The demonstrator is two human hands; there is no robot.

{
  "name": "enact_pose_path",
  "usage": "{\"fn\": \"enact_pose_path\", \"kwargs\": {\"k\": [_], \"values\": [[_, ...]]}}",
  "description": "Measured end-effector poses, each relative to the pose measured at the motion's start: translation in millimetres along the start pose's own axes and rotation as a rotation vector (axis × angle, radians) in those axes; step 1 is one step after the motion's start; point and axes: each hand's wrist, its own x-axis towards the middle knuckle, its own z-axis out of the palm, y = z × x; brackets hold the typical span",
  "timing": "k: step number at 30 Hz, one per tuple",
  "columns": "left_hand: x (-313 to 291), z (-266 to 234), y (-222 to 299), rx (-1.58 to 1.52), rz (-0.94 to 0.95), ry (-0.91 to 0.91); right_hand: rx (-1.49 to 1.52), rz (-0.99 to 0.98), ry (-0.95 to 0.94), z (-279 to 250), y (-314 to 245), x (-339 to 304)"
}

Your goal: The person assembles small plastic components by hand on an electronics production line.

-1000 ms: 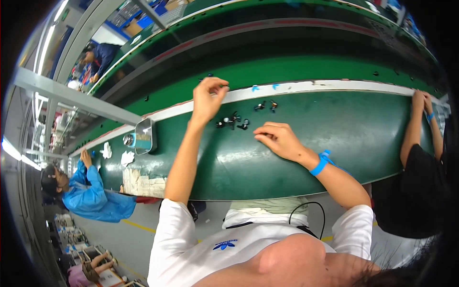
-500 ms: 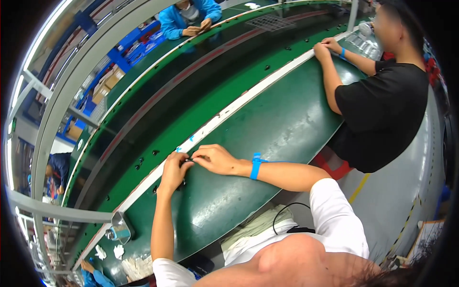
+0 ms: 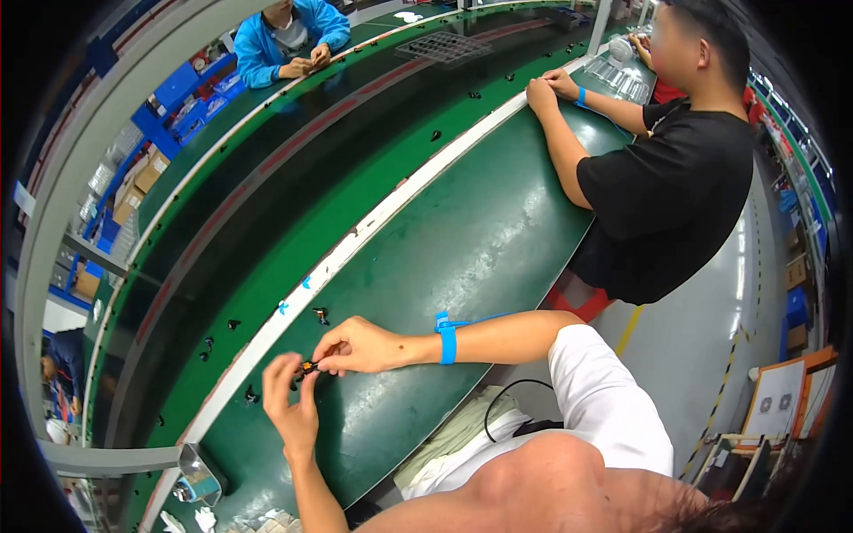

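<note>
A small black part with an orange spot is pinched at the fingertips of my right hand, low over the green tabletop. Around that part's left side is my left hand, its fingers slightly blurred and apart from the thumb; whether they touch the part is hard to tell. Another small black part lies on the table beside the white rail, above my right hand. Left of my left hand lies a further black part. A blue wrist strap with a cord circles my right wrist.
Beyond the white rail runs a green conveyor belt carrying several small black parts. A metal holder stands at lower left. A co-worker in black works at right; a person in blue sits across the belt.
My hands have moved down and left along the table from beside the rail. A black part now shows where they were. The left fingers have spread, and the view has shifted.
</note>
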Motion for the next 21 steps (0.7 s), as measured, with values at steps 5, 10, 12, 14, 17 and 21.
{"fn": "enact_pose_path", "kwargs": {"k": [5,10,12,14,17,21], "values": [[-21,12,-6,-0.786,-0.472,0.145,0.345,0.099,0.03,11,-1,-5],[-50,14,-27,-0.782,-0.478,0.189,0.359,0.14,-0.013,29,15,-9],[-53,11,-25,-0.716,-0.541,0.235,0.258,0.139,-0.04,26,12,-7],[-40,14,-18,-0.738,-0.577,0.234,0.252,0.202,0.001,18,1,-5],[-24,18,-17,-0.754,-0.644,0.136,0.192,0.231,0.103,1,4,-5],[-29,18,-18,-0.824,-0.481,0.166,0.237,0.211,0.052,6,0,-2]]}}
